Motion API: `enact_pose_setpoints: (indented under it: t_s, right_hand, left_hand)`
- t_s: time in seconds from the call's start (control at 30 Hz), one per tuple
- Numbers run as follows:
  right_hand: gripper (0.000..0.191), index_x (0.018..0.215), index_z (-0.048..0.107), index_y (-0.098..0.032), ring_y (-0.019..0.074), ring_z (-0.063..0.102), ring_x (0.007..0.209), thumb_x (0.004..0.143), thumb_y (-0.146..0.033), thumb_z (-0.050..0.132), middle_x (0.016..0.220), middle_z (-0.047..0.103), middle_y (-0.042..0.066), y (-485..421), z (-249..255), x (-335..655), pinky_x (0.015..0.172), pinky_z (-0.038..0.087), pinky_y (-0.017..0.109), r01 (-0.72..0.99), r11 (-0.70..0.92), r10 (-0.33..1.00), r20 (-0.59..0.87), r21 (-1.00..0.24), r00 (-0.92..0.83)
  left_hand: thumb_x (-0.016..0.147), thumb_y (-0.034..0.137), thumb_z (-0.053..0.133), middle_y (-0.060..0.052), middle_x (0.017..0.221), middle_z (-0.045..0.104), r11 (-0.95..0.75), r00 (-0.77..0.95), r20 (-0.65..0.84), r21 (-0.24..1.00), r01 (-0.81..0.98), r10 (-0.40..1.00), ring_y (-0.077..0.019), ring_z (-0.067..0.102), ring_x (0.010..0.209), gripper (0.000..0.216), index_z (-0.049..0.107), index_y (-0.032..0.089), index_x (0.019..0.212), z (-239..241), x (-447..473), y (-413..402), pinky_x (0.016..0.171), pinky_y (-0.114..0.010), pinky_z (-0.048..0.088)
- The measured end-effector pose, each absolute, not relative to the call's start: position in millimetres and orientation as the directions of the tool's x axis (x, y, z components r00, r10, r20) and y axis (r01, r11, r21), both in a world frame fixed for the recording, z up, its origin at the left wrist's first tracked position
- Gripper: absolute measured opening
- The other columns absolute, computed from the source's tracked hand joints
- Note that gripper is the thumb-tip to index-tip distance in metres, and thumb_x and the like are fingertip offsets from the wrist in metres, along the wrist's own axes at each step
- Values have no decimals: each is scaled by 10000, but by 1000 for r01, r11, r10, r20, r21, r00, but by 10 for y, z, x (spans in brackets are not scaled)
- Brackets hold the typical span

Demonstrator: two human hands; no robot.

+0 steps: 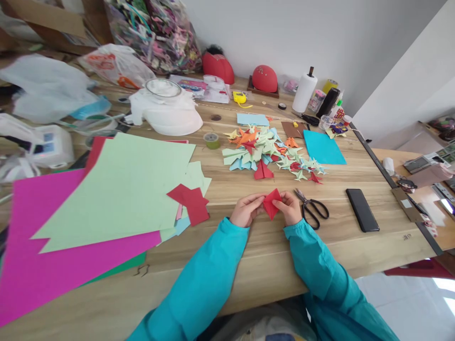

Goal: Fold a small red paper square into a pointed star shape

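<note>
Between my two hands is a small piece of folded red paper (pixel 272 204), diamond-shaped, just above the wooden table. My left hand (pixel 248 209) pinches its left corner between thumb and fingers. On the opposite side my right hand (pixel 288 207) grips it, the thumb lying across the front of the paper. Black-handled scissors (pixel 313 208) rest on the table right beside my right hand. Beyond my hands lies a heap of folded paper figures (pixel 261 146) in green, orange, red and blue. Red paper scraps (pixel 192 203) lie left of my left hand.
Large green paper sheets (pixel 124 184) cover a magenta sheet (pixel 53 203) at the left. A black phone (pixel 362 210) lies at the right. Behind are a blue sheet (pixel 324 147), a tape roll (pixel 212 140), a yellow tape measure (pixel 239 97) and a white glue gun (pixel 42 142).
</note>
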State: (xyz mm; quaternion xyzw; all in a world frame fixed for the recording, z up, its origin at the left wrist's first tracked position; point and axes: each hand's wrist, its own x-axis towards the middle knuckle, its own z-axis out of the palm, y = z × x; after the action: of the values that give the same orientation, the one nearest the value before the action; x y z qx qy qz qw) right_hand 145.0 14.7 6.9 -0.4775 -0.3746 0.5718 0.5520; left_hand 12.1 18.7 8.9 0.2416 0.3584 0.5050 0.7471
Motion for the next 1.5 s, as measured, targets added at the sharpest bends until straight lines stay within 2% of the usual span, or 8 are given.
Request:
enact_pose_setpoints:
  t_s: [0.2, 0.4, 0.6, 1.03, 1.3, 1.5]
  right_hand:
    - [228, 608, 533, -173, 95, 501, 492, 521, -269, 720, 566, 599, -33, 160, 28, 1465, 501, 384, 228, -267, -141, 986, -160, -953, 51]
    - [201, 620, 560, -173, 106, 510, 504, 527, -267, 712, 582, 604, -23, 152, 47, 1473, 501, 391, 238, -216, -148, 987, -157, -965, 25]
    - [189, 630, 567, -168, 97, 500, 491, 534, -252, 707, 576, 601, -22, 149, 11, 1483, 475, 368, 222, -252, -157, 986, -166, -955, 15]
    - [226, 585, 543, -173, 92, 481, 467, 525, -314, 709, 537, 583, -27, 148, 93, 1448, 483, 375, 233, -237, -147, 986, -160, -960, 37]
    - [204, 640, 595, -180, 113, 515, 528, 578, -353, 684, 594, 607, -7, 114, 128, 1449, 533, 408, 255, -128, -82, 996, -85, -988, 15]
    - [208, 675, 607, -179, 130, 540, 581, 569, -336, 692, 651, 625, 7, 104, 123, 1458, 588, 425, 275, -107, -98, 994, -93, -989, -51]
  left_hand:
    - [515, 326, 746, -45, 710, 671, 336, 199, -271, 771, -541, 942, -156, 605, 659, 329, 669, 140, 776, 66, 137, 174, 616, -296, 501]
    - [589, 408, 681, -60, 746, 672, 178, 99, -156, 944, -279, 983, -159, 599, 673, 366, 659, 131, 828, 67, 160, 156, 615, -274, 488]
    - [600, 427, 659, -65, 766, 680, 71, 42, -66, 990, -120, 997, -168, 597, 709, 356, 659, 129, 796, 105, 153, 157, 666, -281, 483]
    - [542, 334, 716, -48, 684, 677, 71, 51, -65, 990, -120, 997, -160, 604, 632, 290, 657, 137, 747, 38, 104, 170, 637, -295, 503]
    - [514, 294, 726, -51, 691, 684, 69, 94, -54, 984, -162, 994, -175, 615, 635, 251, 662, 145, 704, 2, 117, 176, 625, -305, 505]
    - [495, 282, 731, -32, 589, 651, 64, 53, -57, 990, -125, 997, -138, 558, 533, 205, 660, 144, 629, 43, 109, 181, 521, -257, 456]
